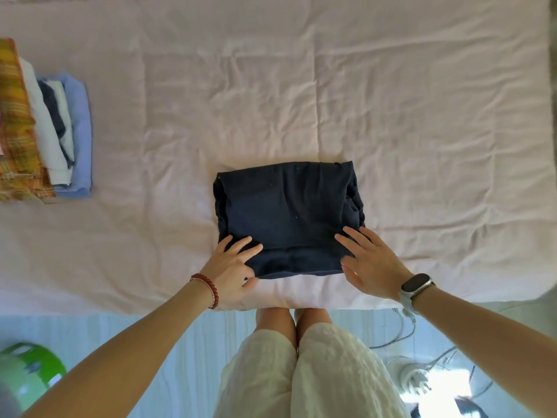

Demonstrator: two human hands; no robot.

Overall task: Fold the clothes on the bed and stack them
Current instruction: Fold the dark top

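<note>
While the navy garment (286, 215) lies folded into a compact rectangle near the front edge of the bed (361, 101), I have both hands on its near corners. My left hand (233, 267) sits at the near left corner, its fingers (247, 245) lying on top of the cloth and the thumb down at the hem, so it looks like a light pinch of that corner. My right hand (370, 262) lies flat at the near right corner, fingers straight and spread, pressing and gripping nothing. The right side of the fold is bunched and less tidy than the left.

I judge the folding of this piece to be all but done, with only smoothing left. Next comes the lift: both hands need to slide under the bundle from its sides so the layers do not slip open, then carry it to the stack of folded clothes (45, 131) well apart at the far left of the bed and set it squarely on top. No other unfolded clothes show on the bed
</note>
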